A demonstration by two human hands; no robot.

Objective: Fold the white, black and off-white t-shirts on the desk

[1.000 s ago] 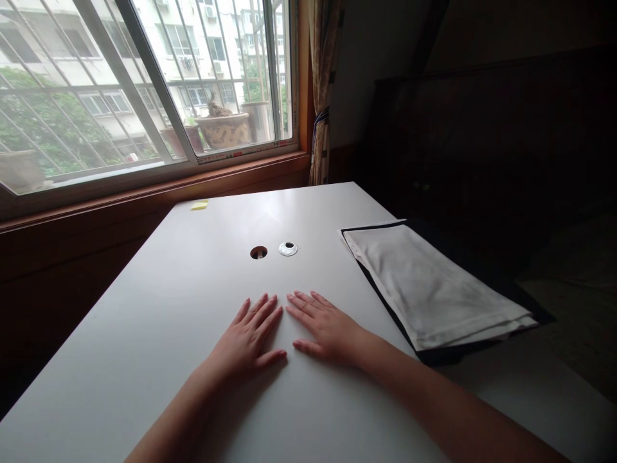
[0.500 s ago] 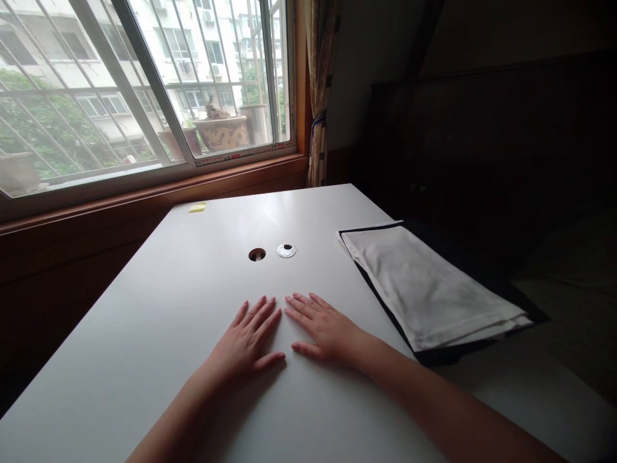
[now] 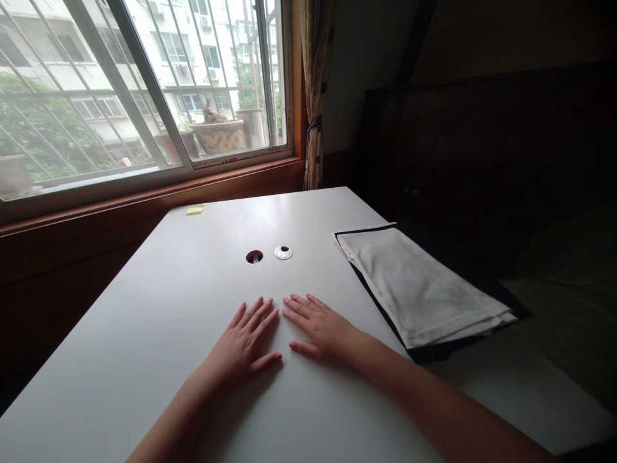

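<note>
My left hand [image 3: 248,337] lies flat on the white table [image 3: 139,321], palm down, with its fingers spread and nothing in it. Beside it my right hand [image 3: 318,329] rests the same way, open and holding nothing. A narrow gap separates the two hands. To the right of my right hand is a folded pale grey cloth [image 3: 419,283], lying on a dark sheet or cloth [image 3: 436,352] near the table's right side. Beyond my fingertips are a round hole [image 3: 254,257] in the tabletop and a shiny round grommet [image 3: 283,253] with a dark opening.
A yellow sticky note [image 3: 195,209] is at the table's far left corner. Past the far edge stands a barred window [image 3: 144,96] with a wooden sill, and potted plants outside. A tied curtain [image 3: 314,96] hangs at its right. The right side of the room is dark.
Both hands stay flat in the same places on the table. The whole view has shifted very slightly.
</note>
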